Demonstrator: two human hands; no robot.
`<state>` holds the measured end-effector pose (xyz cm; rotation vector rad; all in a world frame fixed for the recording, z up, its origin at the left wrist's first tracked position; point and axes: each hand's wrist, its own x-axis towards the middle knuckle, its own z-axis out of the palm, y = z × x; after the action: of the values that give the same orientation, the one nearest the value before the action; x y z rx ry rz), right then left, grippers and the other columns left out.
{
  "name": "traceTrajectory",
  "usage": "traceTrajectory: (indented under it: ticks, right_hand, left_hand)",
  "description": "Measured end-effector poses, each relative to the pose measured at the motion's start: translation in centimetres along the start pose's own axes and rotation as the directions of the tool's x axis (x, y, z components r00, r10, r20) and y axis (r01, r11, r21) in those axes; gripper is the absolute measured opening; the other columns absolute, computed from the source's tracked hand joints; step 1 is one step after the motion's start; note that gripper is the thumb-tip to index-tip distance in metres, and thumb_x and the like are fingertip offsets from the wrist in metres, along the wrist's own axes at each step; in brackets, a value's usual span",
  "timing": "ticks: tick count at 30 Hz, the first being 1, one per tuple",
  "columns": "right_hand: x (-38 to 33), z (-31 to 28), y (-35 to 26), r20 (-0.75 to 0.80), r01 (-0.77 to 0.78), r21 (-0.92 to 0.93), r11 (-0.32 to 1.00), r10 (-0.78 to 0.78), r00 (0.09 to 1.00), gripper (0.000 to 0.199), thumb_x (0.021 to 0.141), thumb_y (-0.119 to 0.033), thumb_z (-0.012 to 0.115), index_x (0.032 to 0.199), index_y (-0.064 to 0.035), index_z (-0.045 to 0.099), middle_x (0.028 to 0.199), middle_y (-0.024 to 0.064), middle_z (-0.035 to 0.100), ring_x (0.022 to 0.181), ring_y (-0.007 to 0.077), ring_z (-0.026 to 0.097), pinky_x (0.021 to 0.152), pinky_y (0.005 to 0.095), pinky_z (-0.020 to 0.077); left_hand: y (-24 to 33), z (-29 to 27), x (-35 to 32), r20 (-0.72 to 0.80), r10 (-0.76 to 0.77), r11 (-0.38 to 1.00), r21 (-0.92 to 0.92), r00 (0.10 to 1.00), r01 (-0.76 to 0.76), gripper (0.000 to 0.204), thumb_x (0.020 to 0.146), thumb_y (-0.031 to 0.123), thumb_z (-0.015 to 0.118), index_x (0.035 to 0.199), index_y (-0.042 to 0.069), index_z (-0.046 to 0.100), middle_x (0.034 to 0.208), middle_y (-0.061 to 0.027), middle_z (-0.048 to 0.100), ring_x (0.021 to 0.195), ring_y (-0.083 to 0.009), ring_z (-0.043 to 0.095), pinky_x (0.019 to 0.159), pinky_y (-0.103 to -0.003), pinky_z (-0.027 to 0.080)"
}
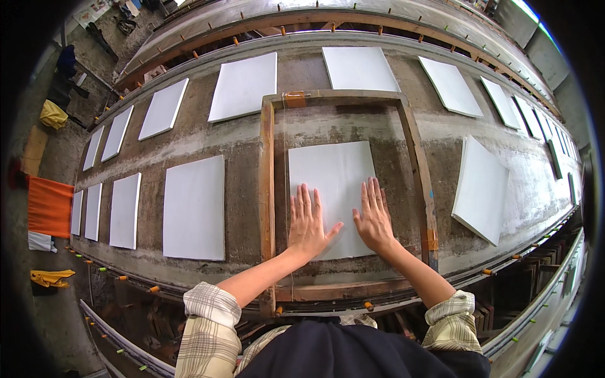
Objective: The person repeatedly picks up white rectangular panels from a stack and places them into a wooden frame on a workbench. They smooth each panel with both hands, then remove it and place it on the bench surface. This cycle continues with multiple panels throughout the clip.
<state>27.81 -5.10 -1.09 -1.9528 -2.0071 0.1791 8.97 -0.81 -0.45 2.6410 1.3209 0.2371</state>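
Both hands lie flat on a white sheet [332,189] that sits inside a wooden frame [267,189] on the long grey workbench [239,135]. The left hand [307,222] rests on the sheet's lower left part and the right hand [374,217] on its lower right part, thumbs pointing toward each other. The fingers [307,200] of both are stretched out and slightly spread, palms down, gripping nothing — they only press on what looks like a taut clear screen stretched across the frame over the sheet. The sheet lies in the middle of the frame, nearer its near rail than its far one, and apart from both side rails. The step in hand looks like smoothing or pressing the sheet in place under the frame. The next move would call for even pressure from both palms so the sheet does not shift or crease — and then a clean, level lift of the frame by its rails. Left of the frame lie more white sheets [195,208] in two rows; right of the frame a stack of white boards [482,189] sits tilted, and beyond the frame's far rail further sheets line the bench.
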Motion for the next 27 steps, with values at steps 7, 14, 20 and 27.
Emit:
traceTrajectory:
  ticks: [7,14,20,27]
  right_hand:
    - [0.2,-0.2,-0.3,-0.014,0.01,-0.125,0.992,-0.012,1.0,0.06,0.091,-0.028,0.04,0.136,0.0097,0.024,0.146,0.0239,0.019,0.139,0.032,0.01,0.112,0.0473,0.0073]
    - [-2.0,-0.2,-2.8,0.111,0.1,-0.102,0.99,-0.089,0.99,0.062,0.093,-0.032,0.036,0.14,0.0043,0.019,0.149,0.018,0.014,0.14,0.0285,0.005,0.112,0.0474,0.0019]
    - [-1.7,0.3,-2.6,0.064,0.125,-0.114,0.986,-0.119,0.991,0.062,0.092,-0.035,0.039,0.139,0.0031,0.025,0.146,0.0189,0.022,0.139,0.029,0.012,0.112,0.0483,0.0058]
    - [6.3,0.6,1.1,-0.08,0.063,-0.106,0.992,-0.072,0.994,0.065,0.093,-0.037,0.041,0.137,0.0066,0.025,0.145,0.0217,0.023,0.137,0.0318,0.016,0.111,0.0465,0.0122]
  left_hand:
    - [-0.8,0.7,0.7,-0.04,0.048,0.998,0.046,0.998,-0.046,0.097,0.084,0.065,0.036,0.139,-0.011,0.011,0.145,-0.0314,0.003,0.138,-0.0399,-0.001,0.109,-0.055,-0.001]
    - [0.7,0.7,-1.2,0.038,0.127,0.992,0.014,0.991,-0.128,0.094,0.086,0.067,0.027,0.139,-0.01,0.012,0.146,-0.0291,0.005,0.139,-0.0369,-0.001,0.106,-0.061,-0.004]
    - [0.5,0.9,-1.0,0.033,0.13,0.991,-0.016,0.991,-0.13,0.093,0.086,0.066,0.028,0.14,-0.008,0.012,0.147,-0.0282,0.005,0.138,-0.0372,0.0,0.105,-0.061,-0.003]
    - [-3.5,1.0,8.2,-0.139,-0.12,0.993,-0.016,0.983,0.118,0.101,0.083,0.066,0.039,0.139,-0.011,0.007,0.147,-0.027,0.009,0.139,-0.0332,0.003,0.112,-0.047,0.002]
